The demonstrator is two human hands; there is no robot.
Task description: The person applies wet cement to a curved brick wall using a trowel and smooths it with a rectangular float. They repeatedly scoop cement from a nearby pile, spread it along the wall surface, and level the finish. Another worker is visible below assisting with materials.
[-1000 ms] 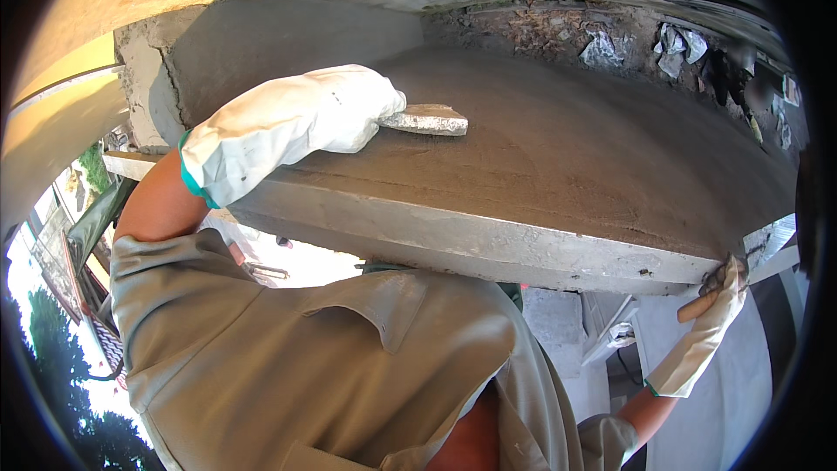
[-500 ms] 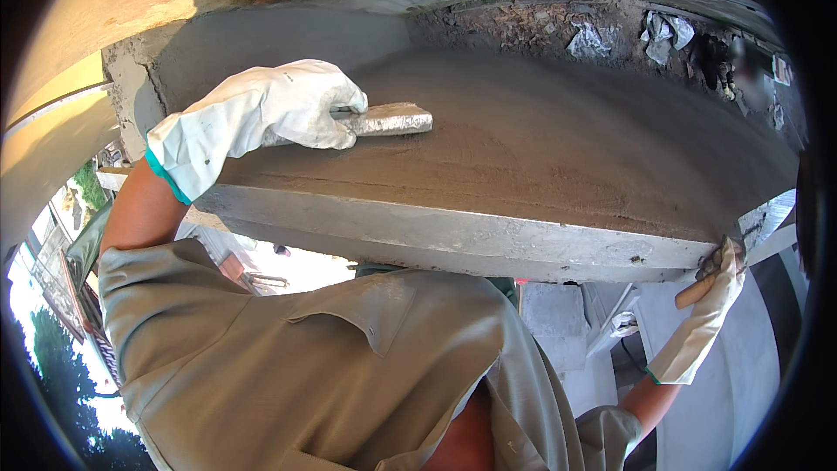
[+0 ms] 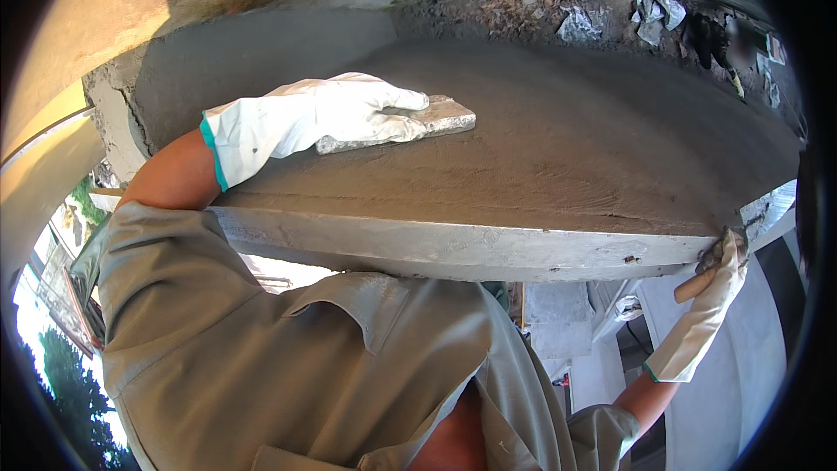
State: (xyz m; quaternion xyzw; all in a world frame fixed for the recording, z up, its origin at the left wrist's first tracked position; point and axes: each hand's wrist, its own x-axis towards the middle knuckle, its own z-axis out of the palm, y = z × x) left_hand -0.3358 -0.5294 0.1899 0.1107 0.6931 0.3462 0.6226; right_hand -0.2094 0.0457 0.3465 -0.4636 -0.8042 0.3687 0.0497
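Observation:
My left hand, in a white glove with a teal cuff, grips a flat, mortar-crusted float lying on a slab of smoothed brown-grey mortar. My right hand, also gloved, is closed on a tool with a wooden handle, probably a trowel, at the right end of the pale edge board along the slab's front; the tool's head is mostly hidden.
A cracked grey wall end stands at the left. Rubble with crumpled white sheets lines the far side. A curved plastered surface arches across the top. My shirt fills the lower middle, with trees at lower left.
The float in my left hand slid left, then back to the right, past where it was a second ago. My right hand stays near the board's end with its tool.

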